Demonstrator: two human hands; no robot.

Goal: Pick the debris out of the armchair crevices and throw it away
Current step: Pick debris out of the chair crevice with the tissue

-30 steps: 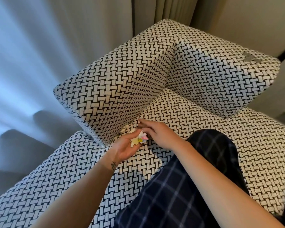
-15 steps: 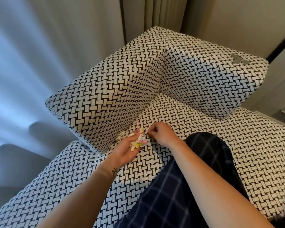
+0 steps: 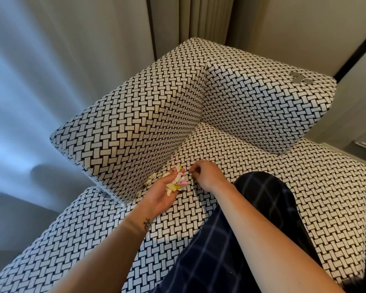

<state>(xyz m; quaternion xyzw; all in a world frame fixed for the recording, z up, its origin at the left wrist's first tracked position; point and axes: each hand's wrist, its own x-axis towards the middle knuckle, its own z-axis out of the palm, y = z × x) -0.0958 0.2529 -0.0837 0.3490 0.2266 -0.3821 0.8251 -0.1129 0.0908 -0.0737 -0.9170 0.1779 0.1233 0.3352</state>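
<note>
Left hand [image 3: 161, 195] is cupping a wad of white, yellow and pink paper debris [image 3: 176, 183] over the armchair [image 3: 135, 127] seat; right hand [image 3: 207, 176] is pinching fingers closed beside it, contents hidden.

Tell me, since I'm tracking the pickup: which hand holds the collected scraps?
The left hand, cupped palm-up around a wad of coloured scraps. The right hand only pinches beside it, fingers curled.

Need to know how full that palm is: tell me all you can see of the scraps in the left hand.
The scraps are a small loose heap of torn bits, paper by the look, white, yellow and pink. They lie in the upturned, cupped left hand, fingers curled round them, just above the seat beside the crevice.
</note>
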